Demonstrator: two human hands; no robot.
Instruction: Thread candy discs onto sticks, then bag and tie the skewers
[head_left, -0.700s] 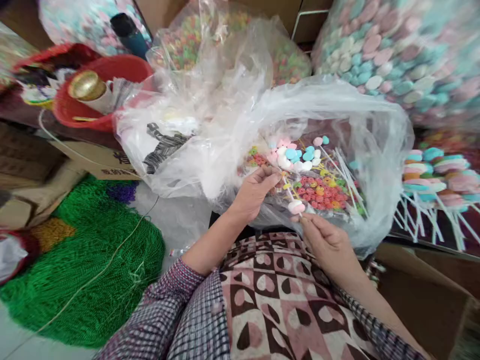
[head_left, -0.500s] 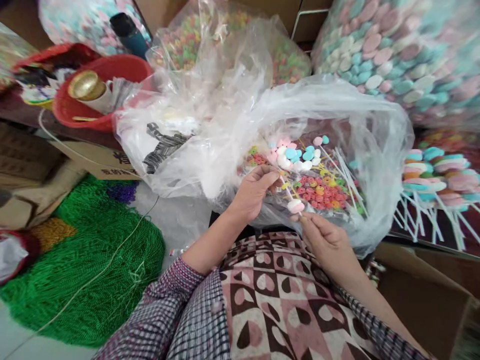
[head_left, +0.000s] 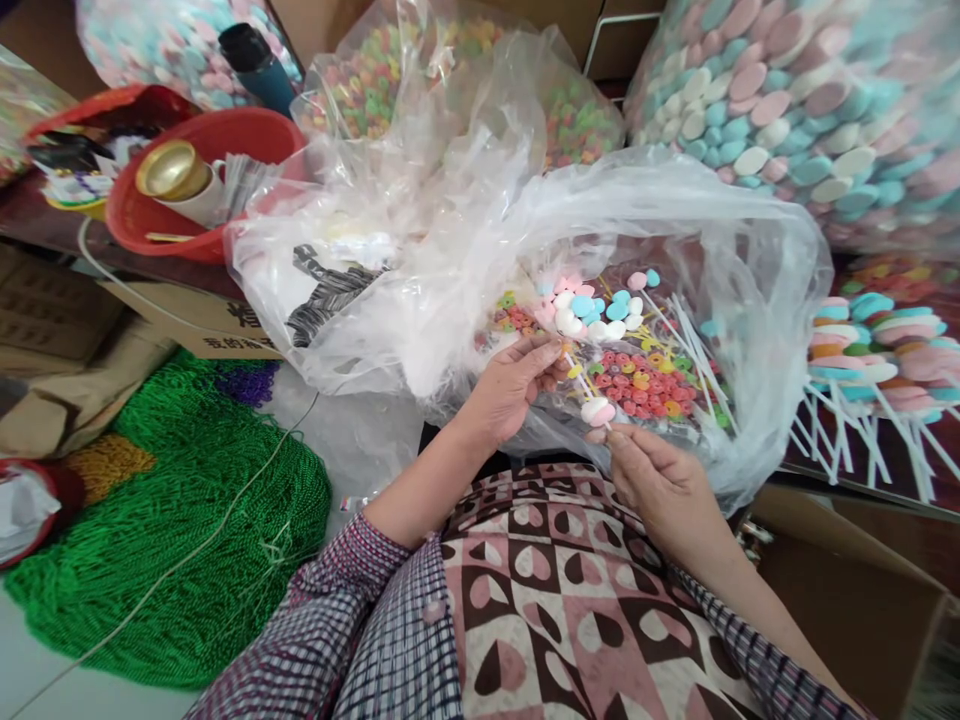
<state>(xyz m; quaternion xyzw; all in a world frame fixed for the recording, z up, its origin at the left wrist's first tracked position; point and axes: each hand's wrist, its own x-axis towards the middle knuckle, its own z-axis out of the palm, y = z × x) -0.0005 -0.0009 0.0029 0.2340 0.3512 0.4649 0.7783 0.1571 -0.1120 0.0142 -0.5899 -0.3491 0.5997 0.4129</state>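
Little change is noted since the earlier frames: the right hand (head_left: 660, 485) has been drawn slightly right and the pink-white candy (head_left: 598, 410) sits a touch further right with it; the left hand (head_left: 510, 385) is kept in the same spot, and the view is somewhat sharper. The left hand is seen nearly closed, fingers curled, thumb and forefinger pinched on the upper end of a thin stick (head_left: 576, 372) at the mouth of the clear bag (head_left: 765, 300). The right hand is likewise almost closed, fingertips pressed together on the lower end of the same stick, just below the candy, which is threaded on the stick between the two hands. Both hands are held over the bag's near edge, above a heart-patterned apron (head_left: 555, 600). Inside the bag, loose pastel pieces (head_left: 592, 305), red and orange rings (head_left: 637, 385) and white sticks (head_left: 686, 345) are seen. Finished lollipops (head_left: 870, 335) are stacked well to the right. A red basin (head_left: 210, 135) with a gold-lidded jar (head_left: 172, 170) is noted at upper left, green bead strings (head_left: 165, 540) at lower left.
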